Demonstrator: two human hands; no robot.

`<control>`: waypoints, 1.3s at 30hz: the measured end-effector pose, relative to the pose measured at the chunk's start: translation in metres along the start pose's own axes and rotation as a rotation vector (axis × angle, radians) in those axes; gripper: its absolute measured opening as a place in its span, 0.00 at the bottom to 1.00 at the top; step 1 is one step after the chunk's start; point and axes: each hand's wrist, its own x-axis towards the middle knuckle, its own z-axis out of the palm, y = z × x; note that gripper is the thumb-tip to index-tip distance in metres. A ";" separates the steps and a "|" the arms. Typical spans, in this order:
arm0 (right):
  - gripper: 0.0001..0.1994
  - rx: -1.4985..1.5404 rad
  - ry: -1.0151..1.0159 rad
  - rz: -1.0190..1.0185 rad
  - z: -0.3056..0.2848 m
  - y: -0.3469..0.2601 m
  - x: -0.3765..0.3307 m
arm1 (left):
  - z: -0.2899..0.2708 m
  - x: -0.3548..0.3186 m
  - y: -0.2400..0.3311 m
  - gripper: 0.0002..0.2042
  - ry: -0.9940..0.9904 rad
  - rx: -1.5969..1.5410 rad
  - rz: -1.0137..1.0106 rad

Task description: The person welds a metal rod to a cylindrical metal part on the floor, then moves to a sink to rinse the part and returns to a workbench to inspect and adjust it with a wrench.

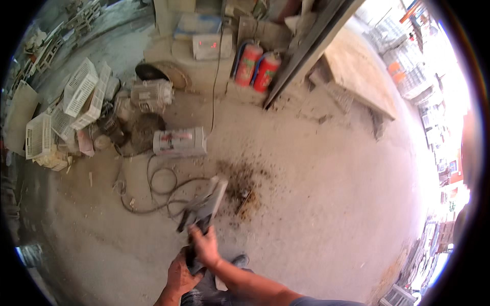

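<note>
Both my hands are closed on a dark-handled tool [206, 208] with a long, flat, light-grey upper part; it is blurred and its exact kind does not show. My left hand [181, 275] wraps the lower black end, close to my legs. Higher up, my right hand [205, 248] grips the dark part below the grey head. The tool slants up and away over the floor. Just right of its top lies a dark, scorched-looking patch of debris [240, 176] with a small narrow piece [244, 202] in it. A dark cable [176, 200] runs behind the tool's upper part.
A white box-shaped machine [179, 142] stands ahead, beside coiled cable. White plastic crates [81, 86] and a motor [152, 96] are at left. Two red fire extinguishers [248, 64] stand beside a dark post [311, 53]. A wooden board [360, 71] lies at far right.
</note>
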 end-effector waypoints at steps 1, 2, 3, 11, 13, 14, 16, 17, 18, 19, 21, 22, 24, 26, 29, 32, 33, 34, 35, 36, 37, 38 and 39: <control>0.14 -0.009 -0.097 0.157 0.023 -0.009 -0.023 | -0.003 -0.004 -0.006 0.33 -0.028 -0.185 -0.207; 0.14 -0.046 -0.215 0.061 0.039 0.001 -0.038 | -0.002 -0.003 -0.040 0.23 0.061 -0.220 -0.145; 0.18 -0.060 -0.370 0.132 0.059 0.012 -0.040 | -0.023 0.002 -0.043 0.15 0.160 -0.419 -0.112; 0.26 -0.937 -0.790 0.016 0.016 -0.072 0.090 | -0.084 -0.015 -0.165 0.16 0.574 -0.639 -0.851; 0.27 -0.868 -0.482 0.060 -0.059 -0.098 0.137 | -0.087 -0.012 -0.147 0.08 0.676 -0.811 -0.969; 0.25 -0.860 -0.358 0.050 -0.105 -0.098 0.175 | -0.084 -0.016 -0.146 0.06 0.721 -0.879 -1.035; 0.21 -0.732 -0.013 0.250 -0.157 -0.135 0.223 | -0.078 -0.013 -0.137 0.10 0.823 -0.969 -1.122; 0.20 -0.570 0.054 0.231 -0.174 -0.162 0.237 | -0.074 -0.004 -0.123 0.13 0.884 -1.009 -1.128; 0.20 -0.583 0.083 0.232 -0.185 -0.186 0.251 | -0.074 0.005 -0.115 0.16 0.947 -1.041 -1.135; 0.19 -0.595 0.105 0.233 -0.185 -0.209 0.267 | -0.066 0.013 -0.130 0.17 0.896 -1.161 -1.206; 0.19 -0.747 0.107 0.250 -0.162 -0.254 0.312 | -0.039 0.029 -0.178 0.19 0.777 -1.396 -1.335; 0.19 -0.824 0.087 0.237 -0.145 -0.271 0.346 | -0.035 0.035 -0.183 0.17 0.812 -1.361 -1.296; 0.20 -0.927 0.032 0.180 -0.100 -0.318 0.432 | -0.023 0.058 -0.175 0.14 0.879 -1.299 -1.204; 0.20 -0.932 -0.049 0.130 -0.043 -0.348 0.533 | -0.010 0.102 -0.158 0.12 0.943 -1.241 -1.105; 0.20 -1.261 -0.224 -0.341 0.046 -0.378 0.699 | -0.012 0.163 -0.102 0.08 0.934 -1.160 -1.171; 0.27 -1.337 -0.080 -0.773 0.166 -0.430 0.788 | -0.051 0.238 -0.020 0.11 0.916 -1.000 -1.528; 0.31 -1.425 -0.013 -0.693 0.162 -0.446 0.834 | -0.065 0.265 0.008 0.13 0.891 -0.984 -1.489; 0.32 -1.501 0.066 -0.635 0.192 -0.455 0.854 | -0.079 0.294 0.039 0.14 0.917 -0.967 -1.464; 0.33 -1.572 0.142 -0.587 0.227 -0.465 0.862 | -0.092 0.324 0.064 0.16 0.951 -0.952 -1.432; 0.33 -1.574 0.150 -0.540 0.246 -0.473 0.870 | -0.102 0.345 0.080 0.18 0.971 -0.939 -1.390; 0.32 -1.577 0.165 -0.488 0.259 -0.479 0.878 | -0.108 0.358 0.091 0.19 0.983 -0.921 -1.347; 0.32 -1.579 0.198 -0.443 0.264 -0.488 0.888 | -0.108 0.365 0.091 0.20 0.965 -0.985 -1.337; 0.32 -1.575 0.206 -0.389 0.262 -0.493 0.902 | -0.109 0.372 0.093 0.20 0.956 -0.972 -1.347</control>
